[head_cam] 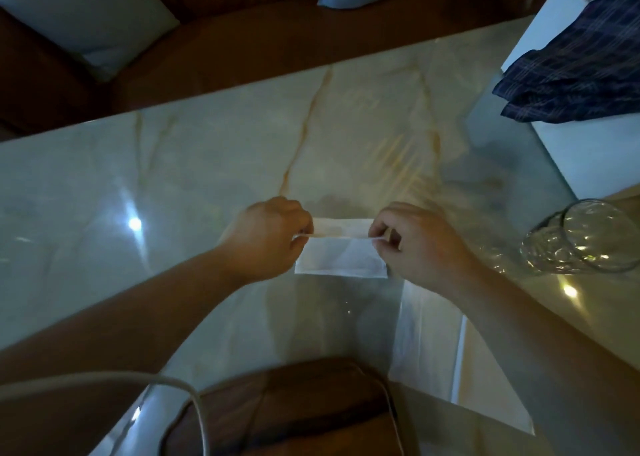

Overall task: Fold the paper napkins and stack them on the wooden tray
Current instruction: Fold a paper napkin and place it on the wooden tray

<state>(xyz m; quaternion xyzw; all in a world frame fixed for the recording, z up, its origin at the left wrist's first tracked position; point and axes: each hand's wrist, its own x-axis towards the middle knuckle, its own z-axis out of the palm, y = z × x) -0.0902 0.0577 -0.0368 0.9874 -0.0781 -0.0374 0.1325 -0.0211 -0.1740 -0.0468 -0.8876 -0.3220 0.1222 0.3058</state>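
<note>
Fingers of both hands pinching napkin ends.

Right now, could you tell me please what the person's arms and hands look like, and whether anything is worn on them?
Both forearms are bare up to the frame edge: no sleeves show. The left hand and the right hand have no gloves, and I can see no ring, watch or bracelet, though the picture is dim and slightly blurred. No markings are visible.

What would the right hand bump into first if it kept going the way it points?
Probably the left hand. The right hand points leftward along the napkin both pinch; depth is unclear.
</note>
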